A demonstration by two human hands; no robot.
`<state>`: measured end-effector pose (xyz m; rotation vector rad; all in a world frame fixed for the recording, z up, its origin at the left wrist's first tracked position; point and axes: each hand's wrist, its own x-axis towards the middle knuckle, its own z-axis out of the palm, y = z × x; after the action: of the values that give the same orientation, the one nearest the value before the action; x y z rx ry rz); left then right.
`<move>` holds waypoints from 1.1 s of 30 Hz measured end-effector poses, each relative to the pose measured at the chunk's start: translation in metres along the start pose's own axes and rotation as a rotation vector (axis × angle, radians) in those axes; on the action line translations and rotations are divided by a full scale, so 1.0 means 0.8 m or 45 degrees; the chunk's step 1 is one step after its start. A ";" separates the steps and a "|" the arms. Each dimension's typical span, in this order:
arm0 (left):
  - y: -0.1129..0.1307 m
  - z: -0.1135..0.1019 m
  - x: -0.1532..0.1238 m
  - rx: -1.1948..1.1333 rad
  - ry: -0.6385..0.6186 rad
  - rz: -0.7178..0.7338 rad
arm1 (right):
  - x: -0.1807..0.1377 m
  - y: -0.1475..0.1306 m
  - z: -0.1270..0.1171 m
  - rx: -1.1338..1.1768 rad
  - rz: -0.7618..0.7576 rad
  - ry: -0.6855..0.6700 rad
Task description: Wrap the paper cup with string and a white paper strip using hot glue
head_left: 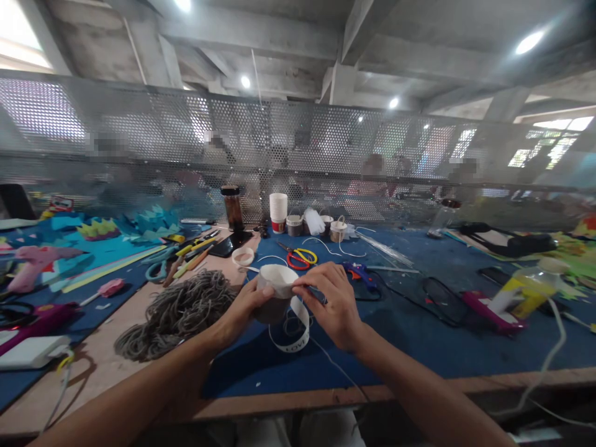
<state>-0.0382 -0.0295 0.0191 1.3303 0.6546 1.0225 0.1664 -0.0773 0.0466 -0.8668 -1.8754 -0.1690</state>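
My left hand (255,299) is wrapped round a small paper cup (272,308), dark grey on its lower part with a white upper band. The cup is tilted so that its white inside shows. At its right rim, the fingertips of my right hand (328,301) pinch what looks like the end of a white ribbon. A loop of this ribbon (298,341), printed with dark letters reading "LOVE", hangs below the cup. Left of the cup lies a tangled heap of grey cord (186,313). Red-and-yellow-handled scissors (300,257) rest behind it.
A stack of paper cups (278,211), several wrapped cups and a dark jar (231,208) stand by the perforated metal screen (316,143). A blue glue gun (362,276) lies right; a phone (230,243) and tools lie left. A bottle with yellow (531,288) is at far right.
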 end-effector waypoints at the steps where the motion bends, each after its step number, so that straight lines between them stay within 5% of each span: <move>1: -0.001 -0.001 0.001 0.019 0.003 0.005 | 0.001 0.000 -0.001 0.006 0.006 -0.017; 9: 0.002 -0.001 -0.002 0.059 -0.038 -0.016 | 0.008 -0.003 -0.007 0.402 0.237 -0.066; 17: 0.000 -0.001 -0.001 0.031 0.005 -0.012 | -0.004 -0.002 0.003 0.133 0.023 -0.034; 25: -0.005 -0.005 0.002 0.153 -0.013 0.004 | 0.008 -0.009 -0.006 0.361 0.300 -0.210; 33: 0.005 0.000 -0.001 0.137 0.016 -0.009 | -0.002 -0.009 -0.002 0.183 0.084 -0.054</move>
<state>-0.0391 -0.0304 0.0234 1.4151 0.7316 1.0022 0.1636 -0.0844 0.0478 -0.8377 -1.8707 0.0248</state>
